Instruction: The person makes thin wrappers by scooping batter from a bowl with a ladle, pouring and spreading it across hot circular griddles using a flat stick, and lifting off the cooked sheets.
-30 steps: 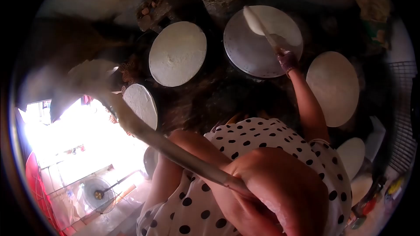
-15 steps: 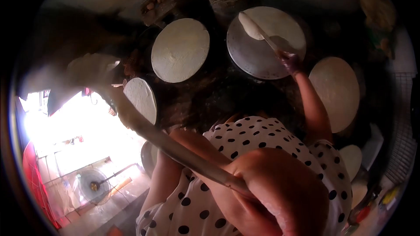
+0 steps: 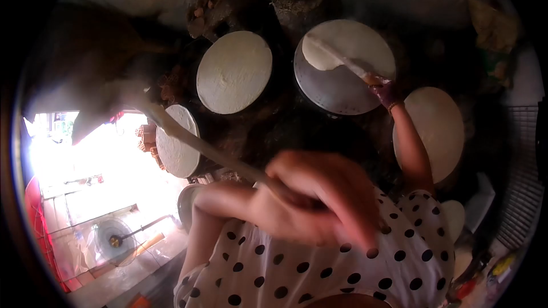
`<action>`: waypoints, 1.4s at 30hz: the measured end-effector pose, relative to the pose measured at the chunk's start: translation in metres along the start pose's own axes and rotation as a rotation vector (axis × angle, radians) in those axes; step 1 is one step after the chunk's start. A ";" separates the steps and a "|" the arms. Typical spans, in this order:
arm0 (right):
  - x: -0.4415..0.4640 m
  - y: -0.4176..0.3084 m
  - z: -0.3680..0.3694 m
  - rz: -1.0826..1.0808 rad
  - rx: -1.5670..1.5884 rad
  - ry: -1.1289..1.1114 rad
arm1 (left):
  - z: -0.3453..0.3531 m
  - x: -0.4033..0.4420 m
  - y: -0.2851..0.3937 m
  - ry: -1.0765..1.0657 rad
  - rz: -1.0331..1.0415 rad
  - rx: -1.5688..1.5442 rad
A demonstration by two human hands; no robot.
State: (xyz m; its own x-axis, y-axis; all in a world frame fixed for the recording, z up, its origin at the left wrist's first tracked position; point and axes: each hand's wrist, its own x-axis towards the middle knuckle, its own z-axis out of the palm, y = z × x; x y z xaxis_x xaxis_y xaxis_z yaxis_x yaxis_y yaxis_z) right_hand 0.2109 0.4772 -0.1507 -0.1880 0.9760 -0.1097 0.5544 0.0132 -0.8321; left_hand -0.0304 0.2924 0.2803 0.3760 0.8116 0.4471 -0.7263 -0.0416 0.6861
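Several thin, round, cream-white discs surround the right fingers: one well to their left, a larger one just below and to their right, and another far to the lower left. A long, pale, rod-shaped stick slants across the view and covers part of the far-left disc. Below and left of the left fingers are a round, fan-like object and a red mesh panel, beside glaring light.

Directly above and left of the right fingers lies a wide, round, smooth grey plate, its upper part coated with wet-looking, creamy white batter. A pale, long-handled paddle slants over it, its broad end at the batter.

The right arm reaches up and away, its purple-covered fingers closed around the paddle's handle. The left arm bends across the white, black-dotted garment; its blurred bare fingers, close to the camera, grip the stick's lower end.
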 end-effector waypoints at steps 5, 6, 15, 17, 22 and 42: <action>0.022 -0.039 -0.003 0.214 -0.286 0.057 | -0.091 -0.048 0.001 0.802 -0.277 0.542; 0.012 -0.073 -0.012 0.225 -0.271 -0.055 | -0.112 -0.064 -0.002 0.885 -0.322 0.613; 0.030 -0.043 -0.022 0.185 -0.135 0.060 | -0.193 -0.249 -0.041 1.299 -0.697 0.722; 0.027 -0.075 -0.033 0.050 -0.323 -0.141 | -0.194 -0.260 -0.051 1.339 -0.675 0.644; 0.035 0.037 -0.028 -0.411 0.022 -0.419 | -0.180 -0.327 -0.068 1.367 -0.811 0.513; -0.060 -0.052 -0.073 -0.106 -0.317 -0.262 | -0.136 -0.390 -0.085 1.445 -0.747 0.208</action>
State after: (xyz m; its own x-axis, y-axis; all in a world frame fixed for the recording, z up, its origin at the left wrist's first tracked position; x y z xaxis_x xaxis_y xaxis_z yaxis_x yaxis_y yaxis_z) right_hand 0.2527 0.4336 -0.0615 -0.4340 0.8781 -0.2011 0.7351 0.2162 -0.6425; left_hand -0.1936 0.0591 -0.0306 -0.3178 0.5199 -0.7929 -0.5108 0.6106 0.6052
